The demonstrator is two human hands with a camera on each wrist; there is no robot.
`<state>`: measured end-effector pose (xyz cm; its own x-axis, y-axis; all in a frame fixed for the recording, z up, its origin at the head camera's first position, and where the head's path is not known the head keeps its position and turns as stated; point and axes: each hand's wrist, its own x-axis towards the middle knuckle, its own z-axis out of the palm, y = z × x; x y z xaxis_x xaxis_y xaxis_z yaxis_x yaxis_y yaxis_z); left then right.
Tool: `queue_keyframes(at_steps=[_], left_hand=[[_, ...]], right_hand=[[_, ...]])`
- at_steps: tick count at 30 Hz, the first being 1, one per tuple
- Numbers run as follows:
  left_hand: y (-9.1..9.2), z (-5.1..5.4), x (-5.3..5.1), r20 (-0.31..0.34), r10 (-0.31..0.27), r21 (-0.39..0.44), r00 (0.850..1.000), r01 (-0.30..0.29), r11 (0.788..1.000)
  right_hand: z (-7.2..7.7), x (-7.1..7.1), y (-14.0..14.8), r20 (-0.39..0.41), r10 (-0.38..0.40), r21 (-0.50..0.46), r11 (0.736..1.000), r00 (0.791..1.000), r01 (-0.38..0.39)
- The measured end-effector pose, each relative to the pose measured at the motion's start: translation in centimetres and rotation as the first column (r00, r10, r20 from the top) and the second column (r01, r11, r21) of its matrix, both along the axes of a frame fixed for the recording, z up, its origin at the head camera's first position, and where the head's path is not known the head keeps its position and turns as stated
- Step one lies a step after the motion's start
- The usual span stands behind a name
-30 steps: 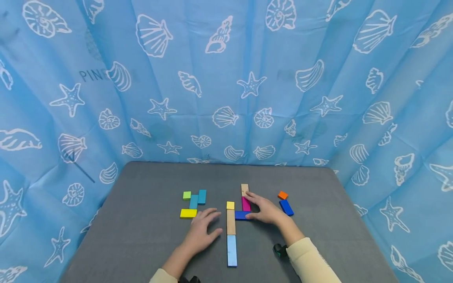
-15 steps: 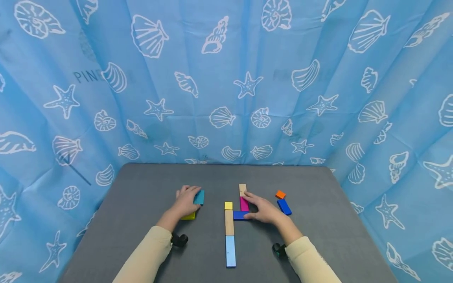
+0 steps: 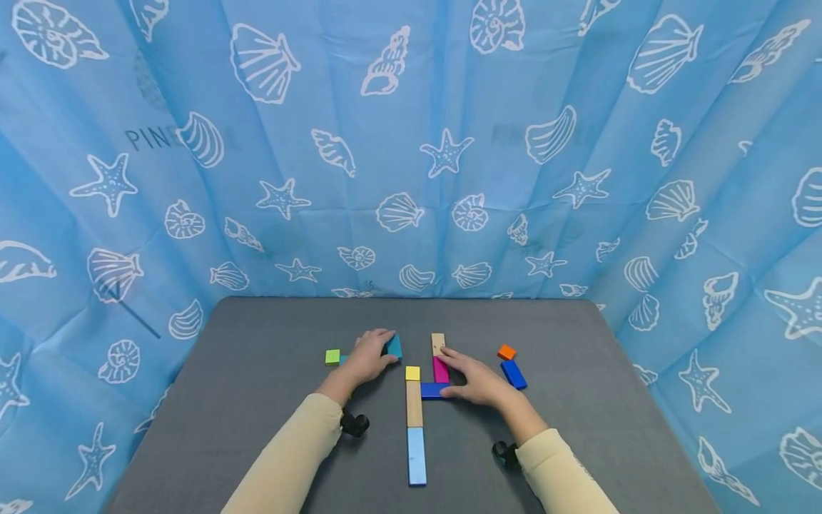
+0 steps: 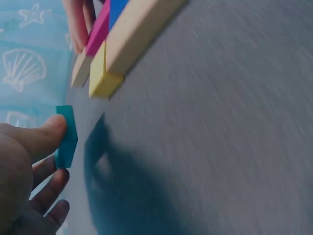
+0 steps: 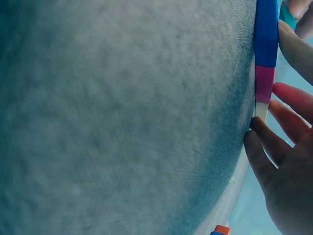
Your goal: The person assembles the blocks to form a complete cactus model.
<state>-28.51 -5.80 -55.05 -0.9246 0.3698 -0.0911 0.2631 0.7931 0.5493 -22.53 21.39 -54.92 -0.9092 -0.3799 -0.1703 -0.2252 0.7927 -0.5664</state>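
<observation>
My left hand [image 3: 367, 357] pinches a teal block [image 3: 394, 347] between thumb and fingers; the left wrist view shows this teal block [image 4: 67, 137] raised off the table. Just right of it stands a yellow cube [image 3: 412, 373] at the far end of a wooden block [image 3: 414, 404], with a light blue block [image 3: 417, 457] at the near end. My right hand [image 3: 478, 382] rests with spread fingers on a blue block [image 3: 434, 390] and a magenta block [image 3: 440, 370]. A short wooden block [image 3: 438, 344] adjoins the magenta one at its far end.
At the left lie a green cube [image 3: 332, 358] and another teal block [image 3: 343, 360], mostly covered by my left hand. An orange block [image 3: 506, 352] and a second blue block [image 3: 514, 374] lie right of my right hand on the grey table [image 3: 257, 357]. A patterned curtain hangs behind.
My left hand has reached the left-hand blocks, taken the farthest teal block and carried it right toward the yellow cube. My right hand has stayed in place. The head view has shifted slightly.
</observation>
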Motion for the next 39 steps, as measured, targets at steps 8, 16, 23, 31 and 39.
queue_keyframes(at_steps=[8,16,23,31,39], left_hand=[[3.4,-0.1,-0.5,0.058,-0.042,0.002,0.997,0.042,0.999],[3.4,-0.7,-0.4,0.067,-0.086,0.028,0.994,0.084,0.996],[3.3,-0.7,-0.1,0.062,-0.098,0.053,0.993,0.095,0.994],[3.1,-1.0,0.0,0.046,-0.111,0.073,0.993,0.108,0.992],[2.5,-0.7,2.6,-0.088,-0.139,0.019,0.986,0.141,0.99]], right_hand=[[-0.1,0.1,0.1,-0.014,0.014,-0.005,1.0,1.0,-0.014],[-0.2,0.1,-0.1,-0.003,0.014,-0.008,1.0,1.0,-0.014],[-0.2,0.0,0.0,-0.002,-0.006,0.002,1.0,1.0,0.006],[-0.1,0.1,0.0,0.003,-0.015,0.007,1.0,1.0,0.015],[-0.2,0.2,0.0,-0.007,-0.007,0.006,1.0,1.0,0.007]])
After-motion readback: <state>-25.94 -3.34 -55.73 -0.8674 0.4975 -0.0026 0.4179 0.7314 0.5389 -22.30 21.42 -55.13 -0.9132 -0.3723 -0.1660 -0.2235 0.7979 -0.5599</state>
